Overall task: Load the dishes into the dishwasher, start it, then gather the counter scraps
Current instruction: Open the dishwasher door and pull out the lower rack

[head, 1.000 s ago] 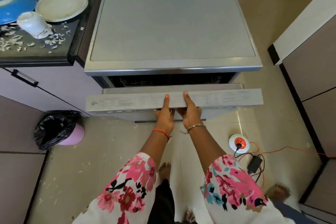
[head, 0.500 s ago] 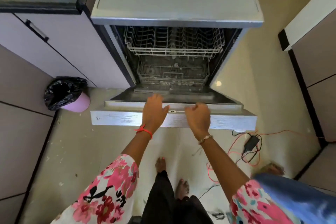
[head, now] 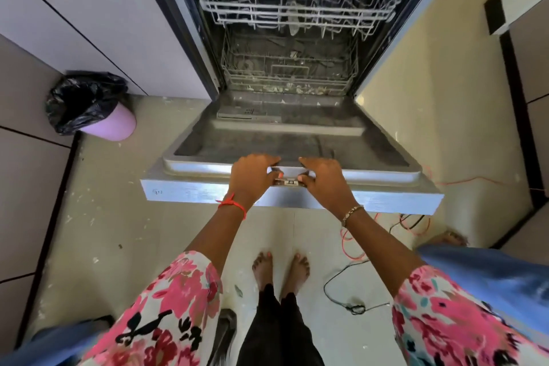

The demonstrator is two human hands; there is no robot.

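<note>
The dishwasher door point(head: 371, 154) lies nearly flat, hinged down toward me. My left hand point(head: 252, 177) and my right hand point(head: 323, 180) both grip its front top edge, side by side at the middle, fingers curled over the rim by the latch. Inside the open machine the upper wire rack point(head: 294, 13) and the lower wire rack point(head: 288, 71) hold no dishes that I can see. Pale scraps lie along the lower rack's front. The counter and its dishes are out of view.
A pink bin with a black bag point(head: 89, 107) stands on the floor at the left, by the cabinet fronts point(head: 89, 18). Orange and black cables point(head: 356, 249) trail on the floor at the right. A second person's foot point(head: 450, 238) is at the right.
The door has swung from barely ajar down to nearly flat, with both hands still on its top edge. My view has dropped, so the counter has left the frame.
</note>
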